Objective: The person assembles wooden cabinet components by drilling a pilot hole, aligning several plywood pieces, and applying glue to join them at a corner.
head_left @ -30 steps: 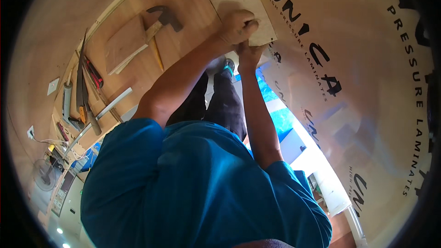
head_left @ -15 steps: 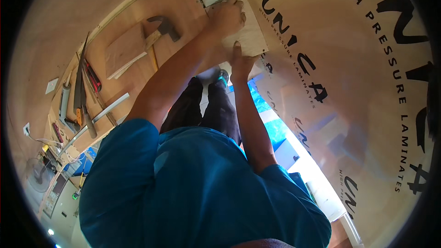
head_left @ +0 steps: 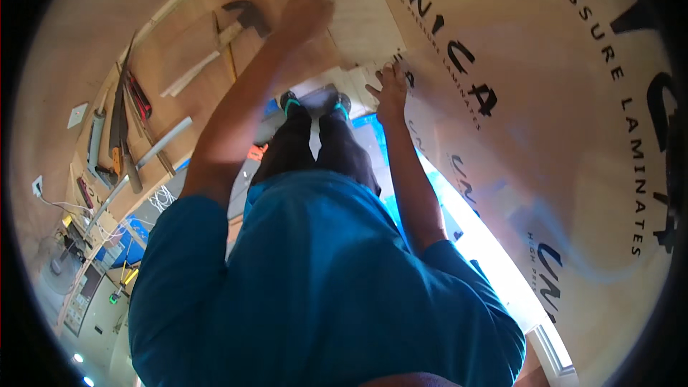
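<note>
My left hand is smeared by motion above the brown plywood surface, left of a pale plywood piece. Its fingers are too blurred to read. The pale piece lies in the corner beside a large brown sheet with black printing. My right hand is open, fingers spread, at the lower edge of that sheet, just below the pale piece; whether it touches is unclear. Left of my left hand lies a claw hammer, its wooden handle pointing down-left, near a flat square of wood.
Further left lie a handsaw, a red-handled tool, a caulking gun and a pale metal strip. A white wall socket with a plugged cord and a fan are at far left. Blue sheeting lies beside my legs.
Both hands have come off the pale plywood piece. My left hand has swung left toward the hammer, and my right hand has moved slightly right with its fingers spreading. The view has shifted a little.
</note>
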A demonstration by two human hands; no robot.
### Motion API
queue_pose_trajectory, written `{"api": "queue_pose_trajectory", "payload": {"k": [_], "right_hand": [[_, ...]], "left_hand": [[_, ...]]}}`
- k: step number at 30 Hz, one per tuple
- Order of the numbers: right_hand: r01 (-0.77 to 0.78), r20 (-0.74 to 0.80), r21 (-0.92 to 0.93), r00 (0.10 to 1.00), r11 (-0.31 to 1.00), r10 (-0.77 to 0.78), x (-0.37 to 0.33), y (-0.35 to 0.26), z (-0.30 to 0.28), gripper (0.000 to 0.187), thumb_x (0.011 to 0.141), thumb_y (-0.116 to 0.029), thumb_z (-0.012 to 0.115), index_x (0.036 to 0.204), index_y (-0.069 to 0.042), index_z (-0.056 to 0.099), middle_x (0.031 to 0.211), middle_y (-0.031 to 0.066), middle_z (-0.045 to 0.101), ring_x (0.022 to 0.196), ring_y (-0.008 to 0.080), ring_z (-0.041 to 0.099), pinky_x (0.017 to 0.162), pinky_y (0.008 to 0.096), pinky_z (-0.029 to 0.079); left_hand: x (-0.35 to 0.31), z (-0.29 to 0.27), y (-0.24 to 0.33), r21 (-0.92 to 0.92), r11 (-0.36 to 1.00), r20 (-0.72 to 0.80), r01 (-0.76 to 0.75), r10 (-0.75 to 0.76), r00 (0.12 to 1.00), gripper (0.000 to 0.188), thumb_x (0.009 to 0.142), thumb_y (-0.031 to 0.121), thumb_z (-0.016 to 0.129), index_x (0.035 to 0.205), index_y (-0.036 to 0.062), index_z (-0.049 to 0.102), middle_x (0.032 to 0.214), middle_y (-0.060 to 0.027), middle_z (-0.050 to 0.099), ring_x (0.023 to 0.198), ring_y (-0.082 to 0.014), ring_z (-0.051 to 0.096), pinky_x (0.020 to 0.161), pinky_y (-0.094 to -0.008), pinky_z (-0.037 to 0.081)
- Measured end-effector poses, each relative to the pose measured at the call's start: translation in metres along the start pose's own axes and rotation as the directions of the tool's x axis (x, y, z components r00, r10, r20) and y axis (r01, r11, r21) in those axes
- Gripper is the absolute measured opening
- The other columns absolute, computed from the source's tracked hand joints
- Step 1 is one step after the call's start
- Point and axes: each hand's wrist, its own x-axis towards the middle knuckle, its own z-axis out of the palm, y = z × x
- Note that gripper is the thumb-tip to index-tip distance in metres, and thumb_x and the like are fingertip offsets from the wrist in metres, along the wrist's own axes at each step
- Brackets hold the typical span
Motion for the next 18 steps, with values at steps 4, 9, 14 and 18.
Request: {"api": "queue_pose_trajectory", "payload": {"k": [4, 9, 14, 18], "right_hand": [[-0.073, 0.119, -0.072, 0.990, 0.995, 0.081, -0.006, 0.004, -0.048, 0.045, 0.106, -0.039, 0.065, 0.133, -0.004, 0.060, 0.126, 0.0144, 0.070, 0.112, 0.0263, 0.071, 0.086, 0.0419, 0.060], [0.033, 0.258, -0.427, 0.962, 0.904, 0.087, -0.013, -0.012, 0.004, 0.032, 0.101, -0.036, 0.073, 0.110, -0.005, 0.069, 0.112, 0.0085, 0.075, 0.102, 0.0241, 0.073, 0.082, 0.0389, 0.059], [0.802, 0.790, -0.534, 0.361, -0.266, -0.496, -0.016, -0.026, 0.036, 0.065, 0.086, -0.030, 0.083, 0.144, -0.009, 0.063, 0.162, 0.0089, 0.050, 0.151, 0.0372, 0.042, 0.119, 0.0639, 0.034], [0.785, 0.870, -0.484, 0.385, -0.387, -0.309, 0.007, -0.022, 0.038, 0.083, 0.087, -0.033, 0.082, 0.159, -0.012, 0.047, 0.177, 0.0036, 0.026, 0.162, 0.0360, 0.023, 0.123, 0.0708, 0.020]], "left_hand": [[-0.119, -0.043, 0.028, -0.078, 0.973, 0.092, 0.219, -0.211, 0.973, 0.028, 0.099, 0.020, 0.063, 0.118, 0.0017, 0.073, 0.107, -0.0230, 0.074, 0.099, -0.0391, 0.074, 0.089, -0.0469, 0.057], [-0.267, -0.045, 0.030, -0.121, 0.931, 0.400, 0.344, -0.272, 0.876, 0.024, 0.100, 0.025, 0.062, 0.096, 0.0019, 0.069, 0.088, -0.0239, 0.071, 0.085, -0.0485, 0.067, 0.076, -0.0555, 0.053], [-0.381, -0.005, 0.009, -0.090, 0.876, 0.390, 0.474, -0.407, 0.826, 0.031, 0.102, 0.031, 0.060, 0.098, 0.0026, 0.073, 0.095, -0.0226, 0.074, 0.094, -0.0440, 0.070, 0.085, -0.0527, 0.055], [-0.444, 0.029, -0.023, 0.090, 0.813, 0.483, 0.575, -0.540, 0.689, 0.028, 0.099, 0.029, 0.063, 0.097, 0.0025, 0.074, 0.096, -0.0190, 0.076, 0.092, -0.0372, 0.073, 0.084, -0.0463, 0.058]]}}
